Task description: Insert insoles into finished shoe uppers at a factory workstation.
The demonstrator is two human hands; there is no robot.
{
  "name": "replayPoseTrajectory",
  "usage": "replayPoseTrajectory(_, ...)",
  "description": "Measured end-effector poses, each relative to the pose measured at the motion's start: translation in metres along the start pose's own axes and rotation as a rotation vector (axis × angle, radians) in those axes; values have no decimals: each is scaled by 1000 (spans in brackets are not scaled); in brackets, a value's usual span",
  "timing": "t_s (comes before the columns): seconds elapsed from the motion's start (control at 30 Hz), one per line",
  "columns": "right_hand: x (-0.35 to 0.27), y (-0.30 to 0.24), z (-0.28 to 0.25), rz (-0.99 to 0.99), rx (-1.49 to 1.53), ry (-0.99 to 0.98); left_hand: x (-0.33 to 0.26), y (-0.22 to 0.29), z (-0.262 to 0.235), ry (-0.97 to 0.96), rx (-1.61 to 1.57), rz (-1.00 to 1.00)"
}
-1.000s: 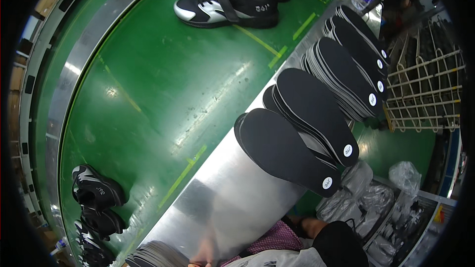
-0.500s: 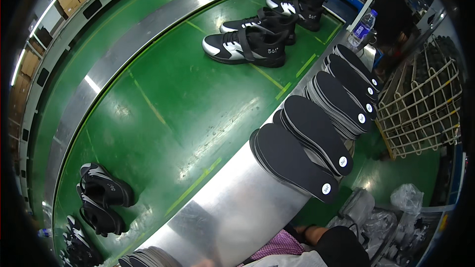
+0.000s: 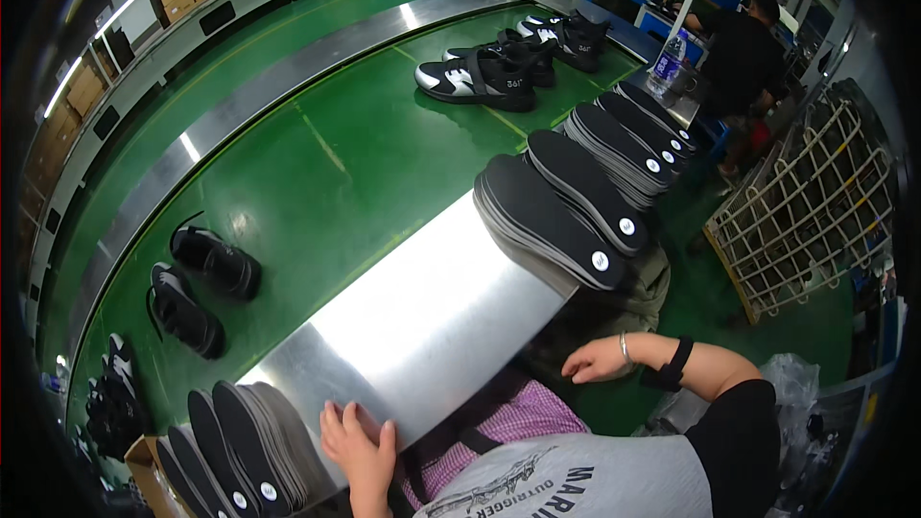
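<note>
My left hand [image 3: 360, 446] rests on the near edge of the metal ledge [image 3: 403, 307], fingers stretched and apart, holding nothing. Just left of it stands a stack of black insoles [image 3: 254, 432] with round white heel stickers. Off the ledge's near side hangs my right hand [image 3: 597, 359], loosely open and holding nothing that shows; a bracelet and a black band circle that arm. The nearest thing above this hand is the right-hand group of insole stacks [image 3: 552, 216], which overhang the ledge.
Black shoes with silver toes [image 3: 475, 82] stand at the far end of the green belt [image 3: 317, 201]; other black shoes [image 3: 206, 254] sit at its left. A bottle [image 3: 667, 62] stands behind the insoles. At right are a netted cart [image 3: 796, 216] and a seated person [image 3: 743, 58].
My left hand has come up onto the ledge and my right hand now shows beside it. The view has shifted, and the shoes at left have moved farther up the picture.
</note>
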State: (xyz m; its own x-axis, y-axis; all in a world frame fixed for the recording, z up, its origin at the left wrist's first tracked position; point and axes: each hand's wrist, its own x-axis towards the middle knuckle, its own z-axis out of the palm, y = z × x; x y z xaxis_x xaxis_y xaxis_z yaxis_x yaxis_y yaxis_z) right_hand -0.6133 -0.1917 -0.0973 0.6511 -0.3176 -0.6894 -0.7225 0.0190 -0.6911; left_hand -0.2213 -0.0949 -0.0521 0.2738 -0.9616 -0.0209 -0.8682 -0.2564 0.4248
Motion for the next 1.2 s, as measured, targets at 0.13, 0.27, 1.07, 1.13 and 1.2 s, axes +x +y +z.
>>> replayPoseTrajectory(0.13, 17, 11, 19, 106, 106, 64, -10, -7, 6, 10, -35, 42)
replayPoseTrajectory(0.27, 68, 76, 86, 305, 219, 259, -14, -14, 8, 49, -24, 129)
replayPoseTrajectory(1.07, 74, 57, 56, 83, -230, -240, 22, -22, 5, 42, -183, 16)
replayPoseTrajectory(1.13, 76, 44, 44, 66, -306, -278, 14, -18, 8, 76, -132, 39)
replayPoseTrajectory(1.2, 54, 15, 28, -72, -159, -103, 9, -11, 10, 78, -95, 22)
